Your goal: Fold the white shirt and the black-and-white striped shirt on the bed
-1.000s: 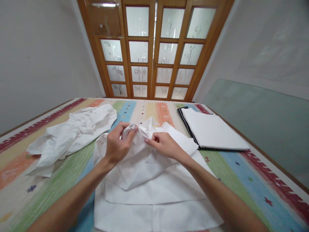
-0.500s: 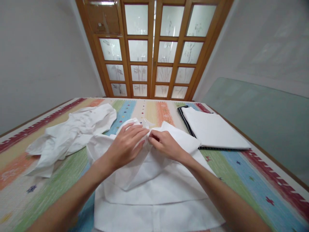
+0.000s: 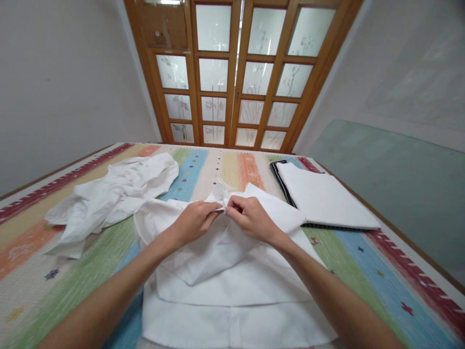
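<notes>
A white shirt (image 3: 225, 291) lies spread in front of me, its wide lower part toward me and its upper part bunched in loose folds. At the far end of it, my left hand (image 3: 199, 220) pinches the fabric between thumb and fingers. Close beside it, my right hand (image 3: 250, 218) is also closed in a pinch on the shirt's edge. The fingertips of both hands nearly meet. Any small part of the shirt held between them, such as a button, is hidden. A thin white strip of the cloth sticks up just beyond the fingers.
Left of the shirt lies a crumpled white garment (image 3: 119, 189). A folded white cloth (image 3: 323, 194) rests on a black striped one at the right. Beneath everything is a colourful striped tablecloth (image 3: 22, 286). A pale green panel (image 3: 392, 179) borders the right side; wooden glazed doors (image 3: 232, 72) stand beyond.
My left hand's fingers, raised and stretched over the cloth before, have lowered and closed on the shirt beside my right hand. My right hand stays pinched; the view has shifted slightly.
</notes>
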{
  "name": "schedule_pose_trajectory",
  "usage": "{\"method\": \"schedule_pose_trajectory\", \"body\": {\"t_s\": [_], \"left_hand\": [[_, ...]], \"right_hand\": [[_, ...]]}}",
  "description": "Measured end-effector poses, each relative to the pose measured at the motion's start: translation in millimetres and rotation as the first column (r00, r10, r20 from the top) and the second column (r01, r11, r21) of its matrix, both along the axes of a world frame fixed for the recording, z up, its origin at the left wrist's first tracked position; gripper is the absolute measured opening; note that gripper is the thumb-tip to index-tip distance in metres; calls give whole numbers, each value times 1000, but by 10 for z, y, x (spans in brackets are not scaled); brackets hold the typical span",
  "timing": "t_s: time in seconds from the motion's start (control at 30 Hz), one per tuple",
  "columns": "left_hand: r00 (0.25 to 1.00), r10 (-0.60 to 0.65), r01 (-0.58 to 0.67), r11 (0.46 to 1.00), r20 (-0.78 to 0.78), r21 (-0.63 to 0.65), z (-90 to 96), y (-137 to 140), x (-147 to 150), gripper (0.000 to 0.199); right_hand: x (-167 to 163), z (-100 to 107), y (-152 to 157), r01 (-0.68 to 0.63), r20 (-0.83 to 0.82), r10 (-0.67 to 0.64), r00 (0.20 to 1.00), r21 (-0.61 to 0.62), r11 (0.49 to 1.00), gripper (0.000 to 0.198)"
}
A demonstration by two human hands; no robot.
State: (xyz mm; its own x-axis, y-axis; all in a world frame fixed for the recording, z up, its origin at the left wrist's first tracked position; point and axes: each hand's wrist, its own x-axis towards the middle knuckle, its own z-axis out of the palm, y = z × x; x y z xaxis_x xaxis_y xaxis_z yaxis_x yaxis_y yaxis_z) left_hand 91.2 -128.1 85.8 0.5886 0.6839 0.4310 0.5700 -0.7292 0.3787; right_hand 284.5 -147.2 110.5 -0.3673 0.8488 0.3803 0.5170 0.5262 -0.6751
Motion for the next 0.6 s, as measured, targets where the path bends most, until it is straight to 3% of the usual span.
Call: {"method": "schedule_pose_trajectory", "body": {"t_s": [0.3, 0.47, 0.6], "left_hand": [[991, -61, 88, 965, 115, -247, 174, -95, 11, 30], [997, -48, 61, 972, 62, -229, 204, -132, 24, 30], [996, -64, 51, 979, -59, -196, 220, -178, 36, 25]], "right_hand": [[82, 11, 30, -168, -76, 157, 985, -164, 972, 20], [159, 5, 63, -333, -186, 286, 940, -316, 888, 23], [157, 3, 64, -367, -183, 320, 930, -377, 851, 20]]}}
